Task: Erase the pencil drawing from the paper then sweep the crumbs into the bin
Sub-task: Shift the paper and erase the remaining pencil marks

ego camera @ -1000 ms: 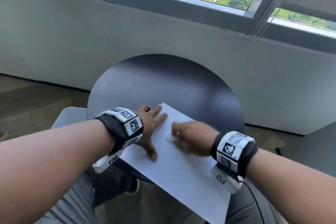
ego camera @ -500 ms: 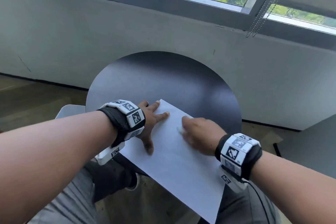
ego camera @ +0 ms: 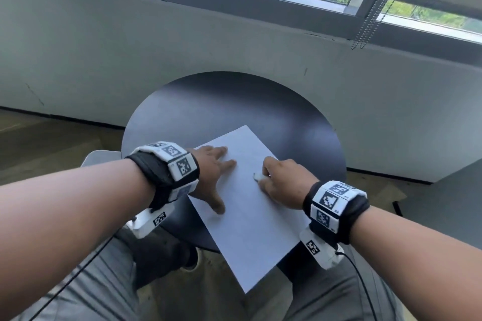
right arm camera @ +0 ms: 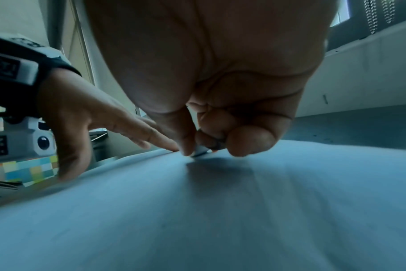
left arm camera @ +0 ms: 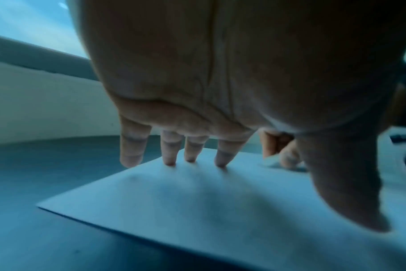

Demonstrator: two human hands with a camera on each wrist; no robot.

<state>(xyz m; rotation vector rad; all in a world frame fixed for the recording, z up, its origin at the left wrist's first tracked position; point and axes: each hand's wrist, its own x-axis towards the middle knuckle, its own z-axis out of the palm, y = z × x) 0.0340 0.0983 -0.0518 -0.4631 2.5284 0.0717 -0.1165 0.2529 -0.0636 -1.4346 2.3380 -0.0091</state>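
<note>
A white sheet of paper (ego camera: 250, 206) lies slanted on the round dark table (ego camera: 234, 112), its near corner hanging over the table edge. My left hand (ego camera: 214, 172) presses flat on the sheet's left edge, fingers spread and straight (left arm camera: 190, 152). My right hand (ego camera: 281, 182) pinches a small white eraser (ego camera: 258, 177) between thumb and fingers, its tip on the paper near the middle (right arm camera: 198, 152). The same paper fills the wrist views (left arm camera: 197, 201) (right arm camera: 220, 210). Any pencil marks are too faint to make out. No bin is in sight.
A grey wall (ego camera: 182, 41) with a window and a hanging bead chain (ego camera: 370, 15) runs behind the table. A pale chair edge (ego camera: 96, 159) shows left of the table. My grey-trousered legs sit below the table's near edge.
My right hand with the eraser has slid rightwards across the paper from beside the left hand. The left hand keeps pressing the same edge.
</note>
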